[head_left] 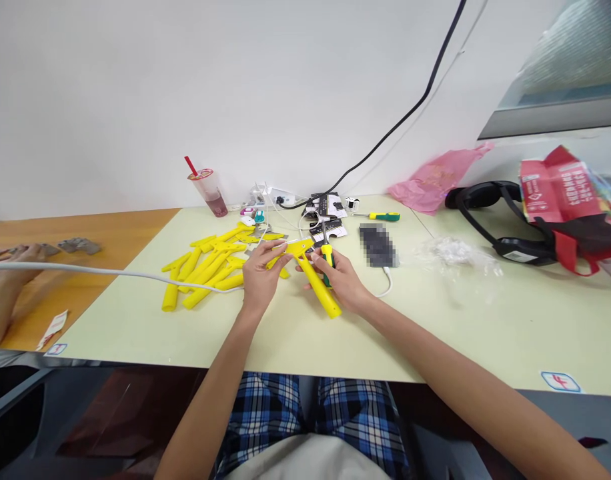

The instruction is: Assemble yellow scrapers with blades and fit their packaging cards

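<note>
I see white wall [110,87], window [580,57] upper right, pale-green tabletop [465,340] meeting orange wood-grain tabletop [130,230] at left; even light.

the right grip [344,279] partly hides the screwdriver [327,252]; the view's left edge crops a co-worker's arm [0,301].

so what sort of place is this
Probably a shared workroom: yellow parts lie piled on the table, the right hand holds a screwdriver, and a co-worker's hand shows at the wooden table alongside.
</note>
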Demonstrator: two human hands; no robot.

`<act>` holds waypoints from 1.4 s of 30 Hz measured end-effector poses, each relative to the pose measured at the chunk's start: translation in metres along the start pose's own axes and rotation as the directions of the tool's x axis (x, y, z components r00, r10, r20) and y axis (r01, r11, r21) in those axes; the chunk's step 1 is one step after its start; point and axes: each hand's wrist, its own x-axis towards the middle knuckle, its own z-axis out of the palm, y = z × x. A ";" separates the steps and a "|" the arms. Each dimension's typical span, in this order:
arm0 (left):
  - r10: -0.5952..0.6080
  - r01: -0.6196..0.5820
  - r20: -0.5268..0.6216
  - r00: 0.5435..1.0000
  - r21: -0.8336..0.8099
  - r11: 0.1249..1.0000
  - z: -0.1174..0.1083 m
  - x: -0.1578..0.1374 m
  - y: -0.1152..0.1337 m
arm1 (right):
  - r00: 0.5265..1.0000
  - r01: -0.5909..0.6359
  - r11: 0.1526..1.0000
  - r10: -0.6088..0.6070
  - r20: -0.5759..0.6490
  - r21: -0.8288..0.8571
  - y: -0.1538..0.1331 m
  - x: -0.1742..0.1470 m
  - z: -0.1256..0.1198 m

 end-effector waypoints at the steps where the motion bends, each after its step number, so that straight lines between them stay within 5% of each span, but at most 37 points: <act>1: -0.005 0.005 -0.025 1.000 -0.004 1.000 -0.002 0.001 -0.001 | 1.000 -0.022 1.000 0.022 0.018 0.006 -0.001 -0.001 0.001; 6: -0.027 0.026 -0.055 0.998 -0.020 0.999 -0.007 0.004 -0.011 | 0.985 -0.128 0.992 0.126 0.114 0.012 -0.002 -0.007 0.005; 12: -0.047 0.047 0.008 0.999 0.046 0.998 -0.007 0.003 -0.007 | 0.992 -0.112 0.994 0.113 0.051 -0.018 0.000 -0.009 0.010; 19: 0.172 -0.186 0.071 0.983 0.360 0.914 0.001 -0.009 0.011 | 0.999 -0.045 0.997 0.045 -0.002 -0.057 0.003 -0.007 0.009; 24: 0.173 -0.217 0.138 0.975 0.446 0.868 0.012 -0.024 0.025 | 0.999 -0.010 0.997 0.006 -0.053 -0.072 0.003 -0.005 0.009; 42: 0.003 -0.049 0.162 0.987 0.280 0.959 0.040 -0.030 0.034 | 0.960 0.204 0.900 -0.261 -0.101 -0.386 -0.001 -0.005 0.008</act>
